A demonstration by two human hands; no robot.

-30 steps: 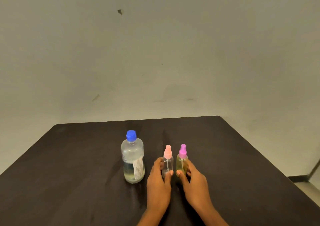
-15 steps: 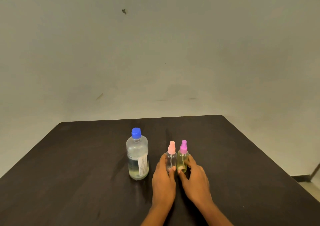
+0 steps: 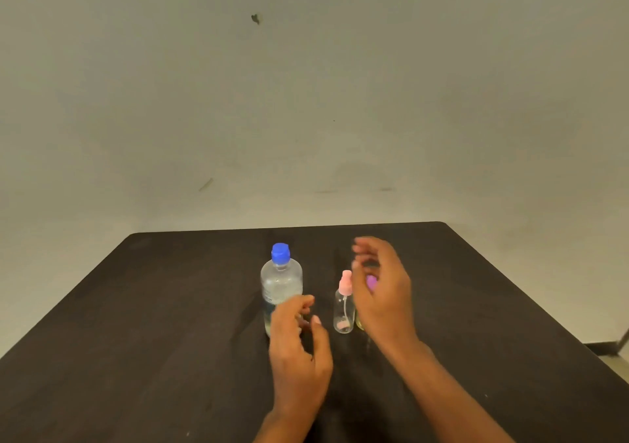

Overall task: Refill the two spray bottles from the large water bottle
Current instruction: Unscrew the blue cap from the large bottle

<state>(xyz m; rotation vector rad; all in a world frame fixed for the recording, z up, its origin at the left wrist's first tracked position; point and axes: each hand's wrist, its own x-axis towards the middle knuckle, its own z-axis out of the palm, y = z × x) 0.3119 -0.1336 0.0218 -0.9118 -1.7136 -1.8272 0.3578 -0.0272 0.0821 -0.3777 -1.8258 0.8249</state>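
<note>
Left hand loose, empty, lower centre, fingers by large water bottle base, likely reaching to grab it. Right hand released, raised, blurred, covering most of purple-capped spray bottle. Pink-capped spray bottle upright between hands, cap on, on table.

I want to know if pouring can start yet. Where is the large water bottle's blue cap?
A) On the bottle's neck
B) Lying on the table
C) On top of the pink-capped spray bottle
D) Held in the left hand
A: the blue cap sits on the neck of the large water bottle, which stands upright on the dark table.
</note>
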